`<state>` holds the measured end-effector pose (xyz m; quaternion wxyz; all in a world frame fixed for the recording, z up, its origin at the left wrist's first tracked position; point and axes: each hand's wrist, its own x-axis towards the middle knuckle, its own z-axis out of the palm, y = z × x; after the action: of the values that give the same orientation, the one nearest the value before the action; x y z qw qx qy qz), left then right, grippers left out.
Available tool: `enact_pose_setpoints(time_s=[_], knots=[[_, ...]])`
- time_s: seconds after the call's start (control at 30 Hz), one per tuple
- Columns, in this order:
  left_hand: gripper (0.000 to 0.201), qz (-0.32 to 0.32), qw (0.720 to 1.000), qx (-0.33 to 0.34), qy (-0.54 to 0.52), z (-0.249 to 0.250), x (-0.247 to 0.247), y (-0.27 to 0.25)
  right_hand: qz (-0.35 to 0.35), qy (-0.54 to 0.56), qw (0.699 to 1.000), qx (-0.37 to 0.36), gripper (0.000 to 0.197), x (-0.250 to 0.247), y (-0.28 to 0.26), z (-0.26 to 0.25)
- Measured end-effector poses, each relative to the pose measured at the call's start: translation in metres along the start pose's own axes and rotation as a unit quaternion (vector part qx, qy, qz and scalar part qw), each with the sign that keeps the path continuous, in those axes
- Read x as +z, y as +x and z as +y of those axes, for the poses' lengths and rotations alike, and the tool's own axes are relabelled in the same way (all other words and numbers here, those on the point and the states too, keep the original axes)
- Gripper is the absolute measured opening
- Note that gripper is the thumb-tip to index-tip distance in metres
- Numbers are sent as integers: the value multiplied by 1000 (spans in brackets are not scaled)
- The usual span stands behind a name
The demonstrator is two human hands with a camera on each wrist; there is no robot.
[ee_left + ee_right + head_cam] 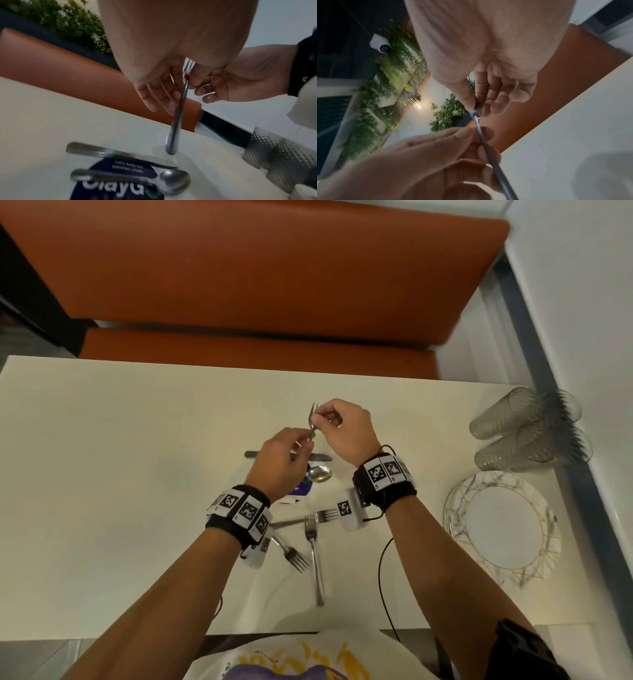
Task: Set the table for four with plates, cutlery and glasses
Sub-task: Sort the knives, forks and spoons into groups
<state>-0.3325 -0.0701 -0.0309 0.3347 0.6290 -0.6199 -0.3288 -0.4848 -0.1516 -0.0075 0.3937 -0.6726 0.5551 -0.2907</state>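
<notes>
A steel fork [312, 419] is held up above the middle of the white table [120, 457], tines upward. My right hand [317, 422] pinches its neck between thumb and forefinger, as the right wrist view shows [475, 106]. My left hand [301, 445] is just below. Its fingers [163, 100] lie loosely straight beside the hanging handle [178, 115] without closing round it. On the table under the hands lie a knife [253, 454] and a spoon [319, 473]. Three more forks [313, 559] lie nearer to me. A stack of gold-patterned plates [459, 501] and several textured glasses [527, 429] stand at the right.
A round blue sticker [120, 175] lies on the table under the knife and spoon. An orange bench [257, 268] runs along the far side. A wall borders the right edge beside the glasses. A black cable [382, 570] hangs from my right wrist.
</notes>
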Motion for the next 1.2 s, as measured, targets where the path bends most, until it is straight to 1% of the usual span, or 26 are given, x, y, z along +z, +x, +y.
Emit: enact_pose_setpoints(time_s=[0.07, 0.13, 0.2, 0.3, 0.37, 0.43, 0.53, 0.63, 0.77, 0.9, 0.93, 1.03, 1.07, 1.13, 1.2], knots=[[18, 8, 998, -23, -53, 1, 3, -10, 4, 18, 1000, 15, 5, 4, -8, -7], [19, 9, 995, -53, -86, 0, 4, -21, 11, 35, 999, 27, 9, 13, -19, -11], [21, 9, 989, -99, -106, -4, 3, -34, 16, 40, 998, 39, 15, 23, -33, -8], [23, 12, 977, -158, -140, -15, -1, -55, 19, 24, 997, 73, 13, 39, -59, 9], [23, 1, 965, -200, -168, -24, -6, -71, 22, 4, 994, 109, 8, 50, -83, 24], [22, -13, 957, -231, -176, -36, -10, -87, 12, -36, 988, 150, 8, 61, -108, 40], [21, -38, 957, -239, -161, -53, -16, -108, -1, -88, 972, 219, 13, 75, -144, 58], [21, -64, 957, -241, -150, -66, -20, -123, -4, -109, 951, 289, 9, 88, -168, 64], [21, -82, 952, -247, -159, -77, -23, -134, 1, -143, 932, 332, 13, 102, -184, 66], [17, -91, 953, -240, -160, -80, -28, -137, 11, -129, 928, 350, 12, 111, -188, 63], [17, -91, 954, -238, -159, -80, -29, -137, 14, -127, 927, 352, 15, 112, -189, 63], [18, -85, 955, -233, -160, -82, -32, -136, 25, -108, 918, 380, 32, 111, -191, 62], [18, -83, 956, -231, -163, -82, -32, -134, 31, -106, 917, 384, 33, 109, -191, 62], [18, -81, 956, -229, -166, -80, -33, -132, 27, -127, 922, 364, 26, 101, -190, 55], [18, -78, 957, -225, -168, -77, -33, -129, 35, -121, 938, 322, 20, 90, -186, 41]])
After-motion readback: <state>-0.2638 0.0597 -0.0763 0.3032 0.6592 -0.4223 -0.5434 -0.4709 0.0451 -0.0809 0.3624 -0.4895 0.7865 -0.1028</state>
